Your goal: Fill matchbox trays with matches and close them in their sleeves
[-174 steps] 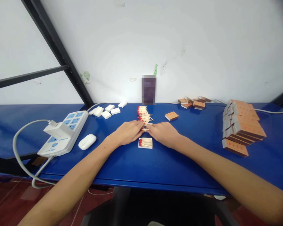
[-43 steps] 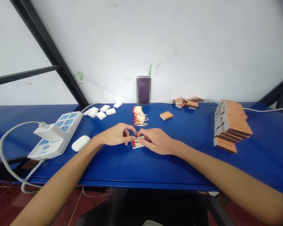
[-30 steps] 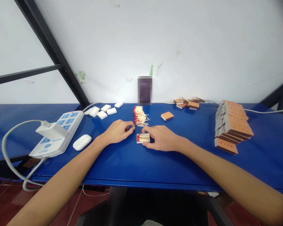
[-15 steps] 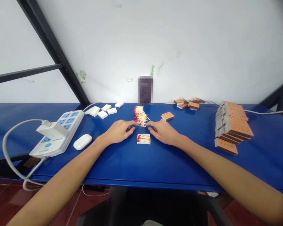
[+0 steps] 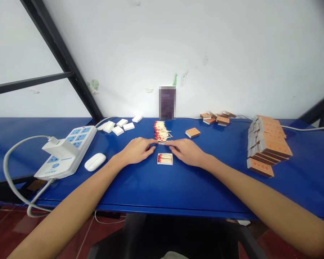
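A pile of red-tipped matchsticks [image 5: 161, 131] lies on the blue table [image 5: 162, 187], running away from me. My left hand [image 5: 138, 150] and my right hand [image 5: 185, 151] rest on the table with fingers curled, their tips meeting at the near end of the pile. Between the fingertips they pinch a small bunch of matchsticks [image 5: 162, 142]. Just in front of the hands, between them, sits an open white matchbox tray [image 5: 165, 158] partly filled with matches. Neither hand touches it.
At left are a white power strip [image 5: 69, 151] with a plug and cable, a white earbud case [image 5: 95, 162], and several empty white trays [image 5: 118, 127]. One orange matchbox [image 5: 192, 132], a small heap of matchboxes [image 5: 217, 118] and a large stack of matchboxes [image 5: 270, 144] stand at right.
My right hand has let go of the tray, which now lies on the table. Both hands have moved forward from the tray to the near end of the match pile.
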Tool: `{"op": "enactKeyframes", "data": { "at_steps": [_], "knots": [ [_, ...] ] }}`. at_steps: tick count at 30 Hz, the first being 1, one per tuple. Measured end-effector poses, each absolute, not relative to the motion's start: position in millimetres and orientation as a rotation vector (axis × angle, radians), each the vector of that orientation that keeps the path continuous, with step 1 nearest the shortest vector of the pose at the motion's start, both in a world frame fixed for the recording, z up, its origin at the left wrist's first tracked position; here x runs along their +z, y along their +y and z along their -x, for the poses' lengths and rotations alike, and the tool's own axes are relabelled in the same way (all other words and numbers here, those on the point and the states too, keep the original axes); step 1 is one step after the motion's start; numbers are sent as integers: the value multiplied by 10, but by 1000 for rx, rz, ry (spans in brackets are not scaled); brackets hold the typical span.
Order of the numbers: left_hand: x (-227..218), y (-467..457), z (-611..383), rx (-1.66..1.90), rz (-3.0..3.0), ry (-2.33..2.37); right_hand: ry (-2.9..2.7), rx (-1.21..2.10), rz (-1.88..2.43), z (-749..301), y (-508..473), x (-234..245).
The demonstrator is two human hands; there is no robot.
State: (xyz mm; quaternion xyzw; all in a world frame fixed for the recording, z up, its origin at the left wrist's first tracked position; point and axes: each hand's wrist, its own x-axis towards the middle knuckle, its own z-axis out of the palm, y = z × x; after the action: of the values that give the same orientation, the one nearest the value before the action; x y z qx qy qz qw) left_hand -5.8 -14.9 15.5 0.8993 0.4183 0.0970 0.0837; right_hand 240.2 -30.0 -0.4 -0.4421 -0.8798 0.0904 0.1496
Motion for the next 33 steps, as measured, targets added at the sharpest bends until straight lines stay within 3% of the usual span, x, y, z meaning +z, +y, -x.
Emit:
{"op": "enactKeyframes", "data": {
  "at_steps": [33],
  "knots": [
    [113, -163, 31, 304, -2695, 1272, -2466, 355, 1239, -2409, -296, 29]
  ]
}}
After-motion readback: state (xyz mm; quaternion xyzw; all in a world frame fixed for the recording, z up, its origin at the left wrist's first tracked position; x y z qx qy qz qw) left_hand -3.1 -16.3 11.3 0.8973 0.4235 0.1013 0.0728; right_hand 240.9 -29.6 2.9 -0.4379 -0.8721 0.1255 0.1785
